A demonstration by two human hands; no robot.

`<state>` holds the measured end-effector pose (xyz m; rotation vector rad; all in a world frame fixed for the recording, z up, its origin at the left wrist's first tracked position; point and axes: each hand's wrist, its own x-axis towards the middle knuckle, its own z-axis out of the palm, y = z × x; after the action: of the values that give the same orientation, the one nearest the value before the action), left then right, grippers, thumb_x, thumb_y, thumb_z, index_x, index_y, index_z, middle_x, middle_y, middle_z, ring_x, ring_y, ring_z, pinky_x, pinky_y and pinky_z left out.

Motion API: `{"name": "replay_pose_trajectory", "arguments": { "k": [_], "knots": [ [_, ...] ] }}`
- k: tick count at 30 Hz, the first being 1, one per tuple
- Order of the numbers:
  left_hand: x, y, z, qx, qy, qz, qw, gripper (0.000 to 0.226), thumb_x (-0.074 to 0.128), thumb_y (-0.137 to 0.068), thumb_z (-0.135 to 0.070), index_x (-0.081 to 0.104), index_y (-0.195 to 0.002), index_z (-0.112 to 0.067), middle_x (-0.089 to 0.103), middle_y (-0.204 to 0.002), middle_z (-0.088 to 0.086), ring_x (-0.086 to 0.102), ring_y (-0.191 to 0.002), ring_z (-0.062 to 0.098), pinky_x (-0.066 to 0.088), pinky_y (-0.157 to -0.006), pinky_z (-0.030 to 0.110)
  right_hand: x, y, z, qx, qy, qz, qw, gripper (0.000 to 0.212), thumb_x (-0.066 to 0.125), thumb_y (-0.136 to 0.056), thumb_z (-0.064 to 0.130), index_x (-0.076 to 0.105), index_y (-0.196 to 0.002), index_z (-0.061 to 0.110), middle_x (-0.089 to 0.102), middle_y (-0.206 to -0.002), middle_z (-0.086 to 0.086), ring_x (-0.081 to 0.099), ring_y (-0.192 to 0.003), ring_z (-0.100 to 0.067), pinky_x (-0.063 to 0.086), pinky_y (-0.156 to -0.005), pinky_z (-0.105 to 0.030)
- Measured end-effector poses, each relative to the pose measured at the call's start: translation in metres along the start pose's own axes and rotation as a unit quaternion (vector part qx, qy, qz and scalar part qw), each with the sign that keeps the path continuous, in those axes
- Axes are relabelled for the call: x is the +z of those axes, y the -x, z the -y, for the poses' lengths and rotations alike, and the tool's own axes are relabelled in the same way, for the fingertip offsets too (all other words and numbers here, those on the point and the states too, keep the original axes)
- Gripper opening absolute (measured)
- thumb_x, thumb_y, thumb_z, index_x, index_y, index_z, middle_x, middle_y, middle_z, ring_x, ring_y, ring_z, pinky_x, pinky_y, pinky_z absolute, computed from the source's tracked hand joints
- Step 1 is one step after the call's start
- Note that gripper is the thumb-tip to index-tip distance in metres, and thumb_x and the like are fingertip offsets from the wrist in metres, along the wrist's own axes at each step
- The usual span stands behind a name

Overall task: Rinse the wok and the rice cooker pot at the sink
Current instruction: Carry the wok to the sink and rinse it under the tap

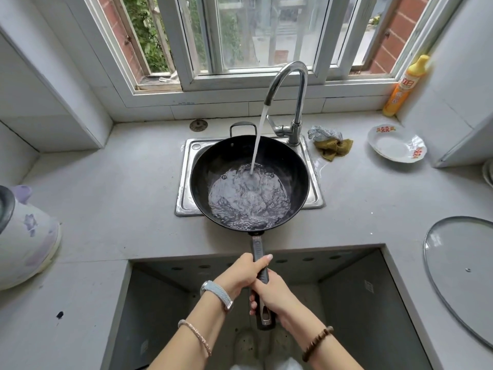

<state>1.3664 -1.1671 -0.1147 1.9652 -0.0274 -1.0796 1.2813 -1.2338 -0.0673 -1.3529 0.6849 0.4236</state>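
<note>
Soft daylight enters through the white-framed sliding window point(240, 36) at the far side and lights the scene brightly, with only faint shadows. The pale grey stone counter point(106, 196) is evenly lit, while the open square recess point(360, 303) on the near side lies in dim shade. Glints break on the churning water in the black round metal wok point(213, 161), and the curved chrome tap point(299, 102) carries a white highlight. Wide-angle distortion bends straight lines toward the edges. The yellow plastic bottle point(402, 89) at far right looks smeared, while the centre is sharp.
</note>
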Motion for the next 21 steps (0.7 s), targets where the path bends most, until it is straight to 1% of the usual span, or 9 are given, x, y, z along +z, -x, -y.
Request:
{"name": "replay_pose_trajectory", "arguments": {
  "k": [2,4,7,11,13,15,17,19,21],
  "knots": [
    [-0.005,0.002,-0.007,-0.001,-0.005,-0.005,1.000,0.044,0.057,-0.091,-0.049,0.058,-0.095,-0.005,0.059,-0.075,0.001,0.055,-0.061,0.011,0.044,-0.058,0.026,0.001,0.001,0.007,0.000,-0.004,0.000,1.000,0.009,0.044,-0.094,0.006,0.052,-0.092,0.008,0.050,-0.053,-0.006,0.047,-0.041,-0.015,0.048,-0.045,-0.029],
    [-0.012,0.006,-0.018,-0.002,0.002,-0.009,1.000,0.044,0.057,-0.092,-0.048,0.060,-0.097,-0.004,0.060,-0.072,0.001,0.053,-0.053,0.010,0.041,-0.050,0.024,0.002,0.001,0.015,-0.003,-0.017,0.001,1.000,0.008,0.045,-0.094,0.007,0.052,-0.094,0.006,0.050,-0.055,-0.006,0.047,-0.042,-0.014,0.048,-0.044,-0.028],
    [-0.021,0.011,-0.037,-0.003,-0.002,-0.010,1.000,0.042,0.057,-0.093,-0.047,0.063,-0.093,-0.005,0.059,-0.066,0.003,0.048,-0.041,0.010,0.036,-0.043,0.022,0.004,0.000,0.031,-0.008,-0.045,-0.002,0.999,0.009,0.050,-0.094,0.008,0.052,-0.086,0.004,0.050,-0.054,-0.005,0.047,-0.041,-0.014,0.047,-0.043,-0.027],
    [-0.030,0.012,-0.059,-0.015,0.016,-0.006,1.000,0.040,0.057,-0.094,-0.043,0.060,-0.087,-0.004,0.055,-0.060,0.006,0.038,-0.023,0.009,0.030,-0.033,0.015,0.003,-0.004,0.049,-0.003,-0.069,0.001,0.998,0.012,0.051,-0.093,0.007,0.051,-0.081,0.005,0.048,-0.054,-0.005,0.047,-0.040,-0.012,0.045,-0.041,-0.024],
    [-0.030,0.013,-0.063,-0.017,0.018,-0.003,1.000,0.040,0.057,-0.094,-0.042,0.060,-0.085,-0.004,0.053,-0.058,0.006,0.037,-0.023,0.009,0.029,-0.033,0.014,0.001,-0.004,0.053,0.002,-0.073,0.007,0.997,0.010,0.051,-0.093,0.006,0.050,-0.083,0.004,0.047,-0.055,-0.005,0.046,-0.040,-0.011,0.045,-0.040,-0.023],
    [-0.029,0.012,-0.062,-0.015,0.019,-0.001,1.000,0.041,0.057,-0.094,-0.043,0.060,-0.078,-0.005,0.053,-0.054,0.005,0.038,-0.024,0.009,0.029,-0.034,0.015,-0.002,-0.004,0.052,0.008,-0.071,0.011,0.997,0.008,0.050,-0.093,0.005,0.050,-0.085,0.004,0.047,-0.055,-0.005,0.046,-0.040,-0.011,0.044,-0.040,-0.023],
    [-0.027,0.012,-0.058,-0.008,-0.010,-0.004,1.000,0.044,0.056,-0.094,-0.045,0.058,-0.070,-0.009,0.052,-0.051,0.001,0.040,-0.029,0.009,0.029,-0.035,0.015,-0.004,-0.004,0.047,0.014,-0.067,0.012,0.998,0.006,0.050,-0.092,0.005,0.050,-0.087,0.003,0.048,-0.055,-0.005,0.046,-0.040,-0.012,0.045,-0.041,-0.024],
    [-0.025,0.013,-0.051,0.001,-0.049,0.004,0.999,0.045,0.055,-0.094,-0.048,0.054,-0.066,-0.012,0.050,-0.054,-0.001,0.039,-0.038,0.009,0.028,-0.037,0.017,-0.004,-0.002,0.039,0.020,-0.062,0.017,0.998,0.004,0.050,-0.092,0.006,0.051,-0.090,0.002,0.050,-0.055,-0.005,0.047,-0.041,-0.014,0.047,-0.044,-0.026],
    [-0.024,0.014,-0.044,0.006,-0.062,0.018,0.998,0.044,0.055,-0.094,-0.046,0.051,-0.066,-0.012,0.047,-0.055,-0.002,0.037,-0.037,0.006,0.027,-0.036,0.017,-0.003,0.000,0.029,0.026,-0.059,0.023,0.998,0.008,0.050,-0.092,0.007,0.052,-0.096,0.000,0.050,-0.055,-0.006,0.047,-0.043,-0.015,0.048,-0.045,-0.028]
  ]
}}
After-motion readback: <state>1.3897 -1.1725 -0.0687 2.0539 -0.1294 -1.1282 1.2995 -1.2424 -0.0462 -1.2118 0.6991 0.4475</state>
